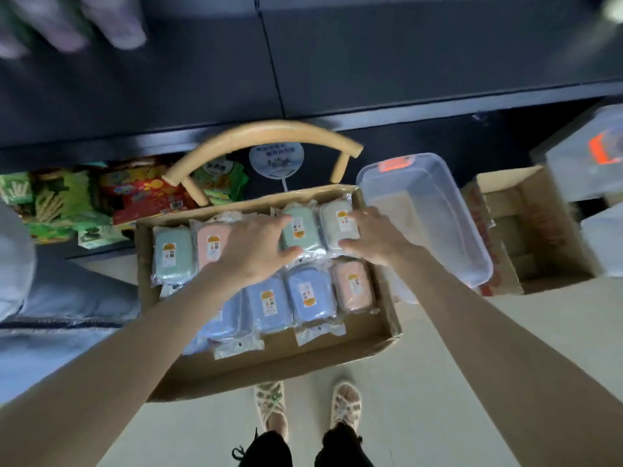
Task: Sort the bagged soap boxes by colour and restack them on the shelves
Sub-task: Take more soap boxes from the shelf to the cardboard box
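Now spread wide, the left hand (256, 247) touches the green soap box (300, 230), the right hand (374, 237) the cream soap box (337, 224) beside it. Blue soap boxes (269, 303) lie near the left wrist.

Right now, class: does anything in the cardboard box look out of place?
Yes: colours are mixed. One pink soap box ends the near row of blue boxes; another pink box sits between green boxes behind.

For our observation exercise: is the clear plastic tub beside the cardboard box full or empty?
Empty: the lidless clear plastic tub with an orange latch shows only its bare floor and walls, with nothing inside.
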Motion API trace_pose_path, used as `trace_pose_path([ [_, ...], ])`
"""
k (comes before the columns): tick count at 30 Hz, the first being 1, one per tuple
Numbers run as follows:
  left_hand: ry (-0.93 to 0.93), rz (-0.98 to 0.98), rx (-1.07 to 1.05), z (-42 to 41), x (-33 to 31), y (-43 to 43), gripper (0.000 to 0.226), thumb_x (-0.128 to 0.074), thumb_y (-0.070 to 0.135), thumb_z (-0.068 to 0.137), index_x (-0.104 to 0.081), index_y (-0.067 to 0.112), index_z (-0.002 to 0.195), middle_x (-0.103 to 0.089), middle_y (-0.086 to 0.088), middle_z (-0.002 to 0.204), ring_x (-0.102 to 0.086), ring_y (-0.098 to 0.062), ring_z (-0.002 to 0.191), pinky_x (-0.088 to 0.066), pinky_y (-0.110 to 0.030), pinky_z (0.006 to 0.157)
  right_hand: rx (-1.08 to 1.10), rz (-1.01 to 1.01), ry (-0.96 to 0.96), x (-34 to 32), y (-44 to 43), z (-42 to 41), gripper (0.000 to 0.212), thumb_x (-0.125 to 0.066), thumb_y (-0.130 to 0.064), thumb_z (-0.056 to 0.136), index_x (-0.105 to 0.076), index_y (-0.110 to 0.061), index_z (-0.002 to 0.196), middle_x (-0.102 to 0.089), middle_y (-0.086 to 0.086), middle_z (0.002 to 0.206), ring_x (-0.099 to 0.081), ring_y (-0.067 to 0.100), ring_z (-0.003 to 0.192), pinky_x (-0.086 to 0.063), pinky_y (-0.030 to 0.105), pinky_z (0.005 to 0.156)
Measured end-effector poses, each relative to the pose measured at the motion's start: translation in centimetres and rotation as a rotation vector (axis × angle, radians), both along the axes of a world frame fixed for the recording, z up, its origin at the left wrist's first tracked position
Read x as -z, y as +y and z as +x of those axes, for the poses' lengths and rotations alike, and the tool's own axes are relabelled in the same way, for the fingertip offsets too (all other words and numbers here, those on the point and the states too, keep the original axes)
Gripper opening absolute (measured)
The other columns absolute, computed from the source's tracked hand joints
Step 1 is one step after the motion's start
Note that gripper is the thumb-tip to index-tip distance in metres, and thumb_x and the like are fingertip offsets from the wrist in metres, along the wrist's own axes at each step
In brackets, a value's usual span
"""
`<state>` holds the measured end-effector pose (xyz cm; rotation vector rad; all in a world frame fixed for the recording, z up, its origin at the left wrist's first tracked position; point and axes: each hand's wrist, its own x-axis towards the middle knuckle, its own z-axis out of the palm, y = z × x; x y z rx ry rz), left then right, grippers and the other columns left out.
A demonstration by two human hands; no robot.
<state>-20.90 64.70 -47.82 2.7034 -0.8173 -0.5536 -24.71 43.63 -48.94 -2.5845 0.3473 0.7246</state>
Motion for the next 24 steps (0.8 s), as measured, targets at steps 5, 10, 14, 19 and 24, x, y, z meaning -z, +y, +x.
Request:
trace_pose_path([
  [5,-0.292,0.044,0.046,1.1,-11.5,-6.5,0.062,-0.057,0.053,0.086,-0.046,0.018,0.136,-0.059,-0.010,0.125,-0.052,-0.031,0.115,-0.039,-0.041,0.093,0.022,-0.062,-0.256,-13.6,-7.1,0.6,0.055,-0.067,-0.033,0.086,-0.050,-0.013,0.134,-0.043,0.012,0.135,-0.049,0.031,0.121,-0.041,0.039,0.103],
  [10,-0.456,0.075,0.022,-0.6,-21.1,-14.4,0.063,-0.055,0.053,0.087,-0.040,0.021,0.139,-0.054,-0.009,0.128,-0.046,-0.031,0.119,-0.035,-0.042,0.096,-0.039,-0.158,-0.445,-24.9,-15.6,-1.6,0.056,-0.065,-0.027,0.089,-0.044,-0.014,0.140,-0.034,0.012,0.143,-0.042,0.035,0.127,-0.039,0.045,0.104],
  [14,-0.550,0.053,0.005,-3.4,-27.8,-21.3,0.062,-0.051,0.052,0.090,-0.037,0.020,0.141,-0.049,-0.010,0.132,-0.042,-0.030,0.122,-0.033,-0.042,0.099,-0.083,-0.198,-0.551,-32.1,-22.4,-4.6,0.057,-0.063,-0.032,0.091,-0.042,-0.015,0.141,-0.032,0.010,0.146,-0.039,0.032,0.130,-0.038,0.044,0.105],
  [19,-0.628,-0.010,0.007,-5.2,-36.1,-28.4,0.062,-0.049,0.053,0.091,-0.034,0.021,0.142,-0.046,-0.008,0.136,-0.039,-0.029,0.126,-0.032,-0.041,0.102,-0.091,-0.244,-0.594,-39.9,-29.6,-6.5,0.057,-0.061,-0.034,0.092,-0.041,-0.014,0.141,-0.033,0.011,0.143,-0.042,0.033,0.126,-0.038,0.044,0.104],
  [24,-0.723,-0.097,-0.006,-3.3,-43.0,-34.4,0.064,-0.048,0.053,0.091,-0.032,0.021,0.144,-0.043,-0.006,0.141,-0.037,-0.027,0.129,-0.030,-0.041,0.104,-0.048,-0.279,-0.756,-47.0,-37.0,-5.6,0.056,-0.063,-0.034,0.090,-0.044,-0.014,0.139,-0.037,0.009,0.141,-0.043,0.029,0.127,-0.038,0.043,0.104],
])
